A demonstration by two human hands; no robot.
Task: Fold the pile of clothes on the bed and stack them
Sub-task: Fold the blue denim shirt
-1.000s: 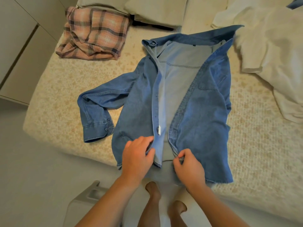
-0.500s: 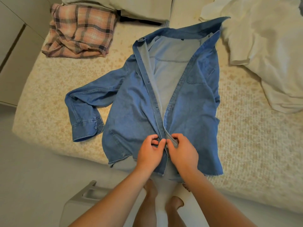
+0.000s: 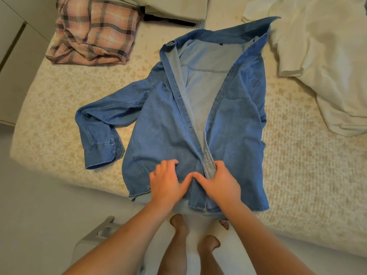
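- Pressing down on the lower front of the denim shirt (image 3: 174, 124), both hands work near the bed's (image 3: 297, 175) near edge; the shirt lies face up, collar toward the far edge, hem hanging slightly over the near one.
- Left hand (image 3: 168, 183): fingers spread and lightly bent, flat on the left front panel, gripping nothing.
- Right hand (image 3: 220, 185): palm down at the placket, fingertips seemingly tucked at the panel edge; cannot tell if it pinches the cloth or only presses.
- Fronts meet only at the hands; further up they gape, showing the paler lining.
- One sleeve (image 3: 103, 132) is bent out toward the bed's left edge; the other is hidden.
- Plaid shirt (image 3: 91, 30) crumpled at the far left corner, white garment (image 3: 321, 62) heaped toward the far right; both unfolded.
- Risks: smoothing with the fronts gaping would likely set a skewed fold; the overhanging hem may drag the shirt off the near edge; the kinked sleeve could bunch once folded in.
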